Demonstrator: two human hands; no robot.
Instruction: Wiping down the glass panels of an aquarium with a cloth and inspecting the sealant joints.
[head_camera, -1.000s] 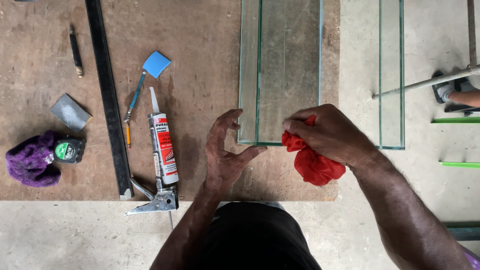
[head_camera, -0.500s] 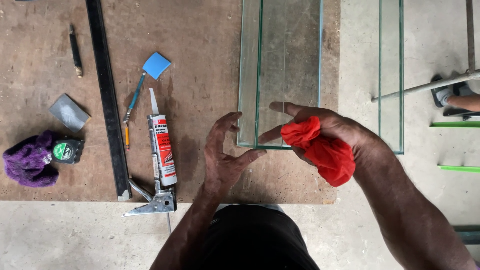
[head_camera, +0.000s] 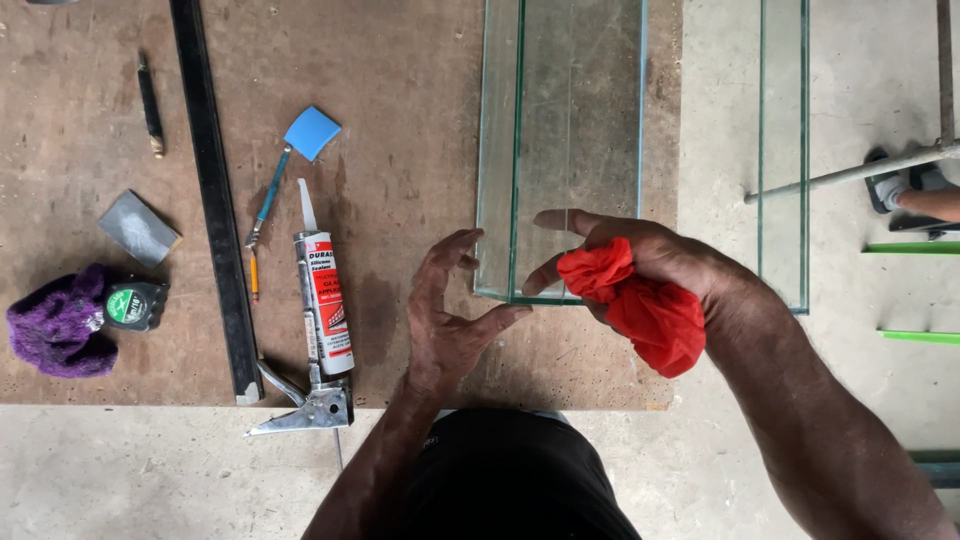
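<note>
The glass tank (head_camera: 560, 150) stands on the brown board (head_camera: 400, 120). At its near corner the left hand (head_camera: 450, 320) braces the pane, fingers spread, grasping nothing. The right hand (head_camera: 650, 265) clutches a red rag (head_camera: 645, 310) against the near edge. Left of the tank lies a sealant gun (head_camera: 320, 320). This looks like wiping the joint; the following stroke needs steady bracing.

At the left of the frame we see a purple cloth (head_camera: 58, 322) touching a tape measure (head_camera: 134, 304), a long black bar (head_camera: 214, 195), a caulking gun (head_camera: 318, 325), a blue scraper (head_camera: 295, 152) and a grey pad (head_camera: 138, 228).
</note>
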